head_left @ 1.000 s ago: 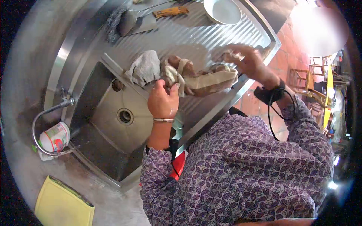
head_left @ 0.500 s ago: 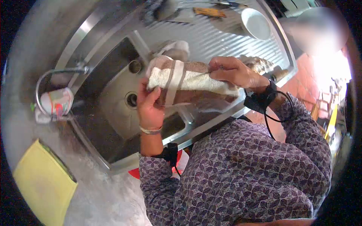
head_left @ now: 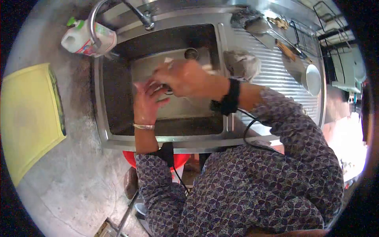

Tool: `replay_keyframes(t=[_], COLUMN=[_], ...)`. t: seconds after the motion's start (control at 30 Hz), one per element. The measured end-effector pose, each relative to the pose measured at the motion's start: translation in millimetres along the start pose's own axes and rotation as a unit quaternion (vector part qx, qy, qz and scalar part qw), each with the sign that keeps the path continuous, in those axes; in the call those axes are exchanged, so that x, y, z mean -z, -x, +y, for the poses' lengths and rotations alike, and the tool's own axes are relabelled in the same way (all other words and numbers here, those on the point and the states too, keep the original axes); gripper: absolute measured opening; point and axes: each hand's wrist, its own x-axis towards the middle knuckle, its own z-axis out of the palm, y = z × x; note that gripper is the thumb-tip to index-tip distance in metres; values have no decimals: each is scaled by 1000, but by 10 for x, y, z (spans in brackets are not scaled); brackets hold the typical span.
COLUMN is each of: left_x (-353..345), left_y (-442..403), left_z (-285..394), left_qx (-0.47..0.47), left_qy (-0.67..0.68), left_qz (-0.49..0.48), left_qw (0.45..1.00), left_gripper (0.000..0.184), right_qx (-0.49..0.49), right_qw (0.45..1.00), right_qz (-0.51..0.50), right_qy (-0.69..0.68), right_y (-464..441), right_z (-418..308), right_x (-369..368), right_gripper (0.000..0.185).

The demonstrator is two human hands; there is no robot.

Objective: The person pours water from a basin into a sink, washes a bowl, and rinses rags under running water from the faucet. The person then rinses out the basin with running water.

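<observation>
Over the sink basin point(head_left: 189, 108), my left hand point(head_left: 147, 103) is raised with its fingers spread apart, holding nothing that shows. My right hand point(head_left: 182, 79) is right beside it, near the left fingertips, and smeared by motion. Its fingers are curled, and pale bits stick out above and to the right of them; what they belong to is not clear. A round overflow hole point(head_left: 191, 54) shows behind the right hand. The drain is mostly hidden by the hands. On the ribbed drainboard point(head_left: 272, 71), a crumpled greyish cloth point(head_left: 244, 65) lies close to the basin.
A curved faucet point(head_left: 136, 12) rises at the back, with a white jug with green cap point(head_left: 89, 39) beside it. A yellow mat point(head_left: 29, 118) lies left. Toward the right are a white bowl point(head_left: 312, 79), a wooden-handled utensil point(head_left: 285, 49) and a wire rack point(head_left: 333, 21). Below is a red tub point(head_left: 179, 161).
The brown and cream striped towel that both hands held is out of sight. My right hand has come left, next to my left hand over the basin. The view has turned.
</observation>
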Motion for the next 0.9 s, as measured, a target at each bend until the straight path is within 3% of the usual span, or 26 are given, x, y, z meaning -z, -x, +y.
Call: replay_keyframes(t=[0.03, 0.1, 0.13, 0.2, 0.23, 0.3, 0.33, 0.4, 0.43, 0.5, 0.63, 0.7, 0.73, 0.77, 0.83, 0.87, 0.9], left_x=[-28, 139, 266, 446, 489, 512, 490, 443, 479, 463, 303, 258, 261, 277, 196, 168, 238], left_y=[23, -243, -357, -474, -458, -414, -415, -427, -446, -427, -335, -358, -426, -489, -541, -551, -572], left_z=[50, -65, -125, -166, -159, -82, -10, 104, 102, 95, 123, 102, 50, 8, -22, -25, -79], left_qx=[36, -33, -32, -57, -55, -137, -133, -161, -158, -163, -148, -122, -149, -175, -163, -152, -152], left_qy=[122, 202, 205, 23, 26, 168, 166, 272, 248, 261, 287, 329, 272, 213, 186, 158, 159], left_qz=[-36, -84, -77, 79, 85, 108, 107, 72, 105, 80, 49, 27, 50, 72, 110, 149, 152], left_qw=[991, 975, 975, 995, 994, 970, 971, 946, 950, 948, 945, 936, 950, 959, 963, 964, 964], left_gripper=[34, 35, 35, 31, 31, 29, 29, 26, 27, 28, 33, 32, 32, 31, 31, 32, 32], right_qx=[6, 111, 114, 117, 120, 40, 35, -110, -115, -265, -254, -493, -494, -353, -204, -170, -124], right_qw=[1000, 993, 993, 993, 992, 998, 998, 964, 963, 893, 881, 653, 652, 718, 763, 892, 969], right_qz=[-5, 11, 7, -21, -25, 28, 28, -100, -99, -151, -49, -113, -112, -58, -1, 43, 81], right_qy=[-1, 37, 32, 6, 1, -37, -38, -219, -221, -330, -396, -563, -564, -597, -613, -417, -198], right_y=[-107, -219, -198, -183, -169, -84, -4, 158, 220, 312, 313, 164, 167, 180, 39, -58, -160], right_z=[-58, -164, -183, -237, -261, -253, -171, 20, 82, 182, 326, 342, 385, 424, 513, 599, 617], right_x=[-140, -428, -578, -788, -827, -820, -875, -936, -905, -849, -869, -870, -1053, -1297, -1446, -1476, -1437], right_gripper=[21, 23, 23, 23, 23, 20, 20, 21, 21, 23, 32, 36, 36, 36, 37, 36, 35])
